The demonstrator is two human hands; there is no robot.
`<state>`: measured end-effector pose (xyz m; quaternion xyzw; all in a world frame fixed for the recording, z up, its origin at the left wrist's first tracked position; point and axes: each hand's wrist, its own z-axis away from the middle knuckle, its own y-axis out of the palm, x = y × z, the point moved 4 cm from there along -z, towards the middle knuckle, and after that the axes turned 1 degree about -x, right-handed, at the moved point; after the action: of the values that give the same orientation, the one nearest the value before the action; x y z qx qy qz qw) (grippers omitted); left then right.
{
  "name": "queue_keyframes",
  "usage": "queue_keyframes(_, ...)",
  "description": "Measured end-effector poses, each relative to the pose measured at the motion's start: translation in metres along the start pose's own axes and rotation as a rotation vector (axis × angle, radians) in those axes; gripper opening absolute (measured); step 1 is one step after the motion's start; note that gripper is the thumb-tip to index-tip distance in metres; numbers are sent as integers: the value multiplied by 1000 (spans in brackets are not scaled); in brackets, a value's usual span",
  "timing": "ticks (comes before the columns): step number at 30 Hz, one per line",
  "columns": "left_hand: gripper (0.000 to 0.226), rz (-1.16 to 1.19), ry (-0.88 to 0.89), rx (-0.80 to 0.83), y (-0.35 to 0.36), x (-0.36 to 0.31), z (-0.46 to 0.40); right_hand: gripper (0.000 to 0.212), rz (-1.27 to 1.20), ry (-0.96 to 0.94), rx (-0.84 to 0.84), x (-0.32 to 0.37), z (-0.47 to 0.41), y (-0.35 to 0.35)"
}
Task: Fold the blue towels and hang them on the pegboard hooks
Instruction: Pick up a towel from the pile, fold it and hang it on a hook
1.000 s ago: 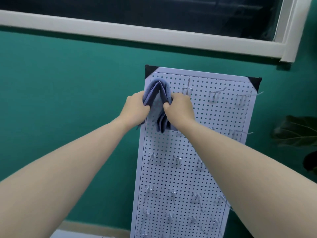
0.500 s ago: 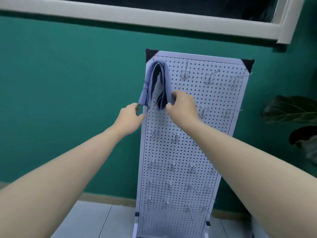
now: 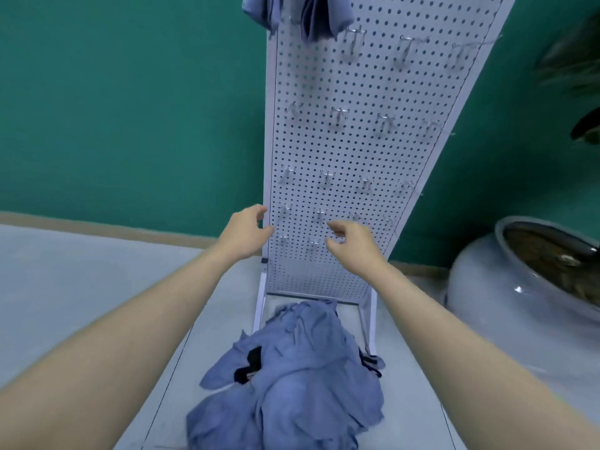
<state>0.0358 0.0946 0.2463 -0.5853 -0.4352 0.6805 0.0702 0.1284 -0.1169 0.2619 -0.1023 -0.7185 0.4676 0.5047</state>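
Observation:
A folded blue towel (image 3: 311, 14) hangs from a hook at the top left of the white pegboard (image 3: 357, 141); its upper part is cut off by the frame. A heap of loose blue towels (image 3: 292, 378) lies on the floor at the pegboard's foot. My left hand (image 3: 248, 233) and my right hand (image 3: 352, 245) hover in front of the pegboard's lower rows, fingers loosely curled, holding nothing. Both hands are well above the heap. Several bare metal hooks (image 3: 339, 116) stick out across the board.
A large pale ceramic pot (image 3: 506, 287) filled with soil stands on the floor at the right, with dark plant leaves (image 3: 581, 69) above it. A teal wall (image 3: 130, 108) runs behind the pegboard. Its white stand legs (image 3: 259, 306) straddle the heap.
Both hands let go of the hung towel and dropped down to the pegboard's lower rows. The view tilted down, bringing the heap on the floor into sight.

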Motion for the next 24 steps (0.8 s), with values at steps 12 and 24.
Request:
queue_keyframes(12, 38, 21, -176, 421, 191, 109, 61, 81, -78, 371, 330, -180, 64, 160)
queue_keyframes(24, 32, 118, -216, 339, 223, 113, 58, 22, -186, 374, 9, -211, 53, 163)
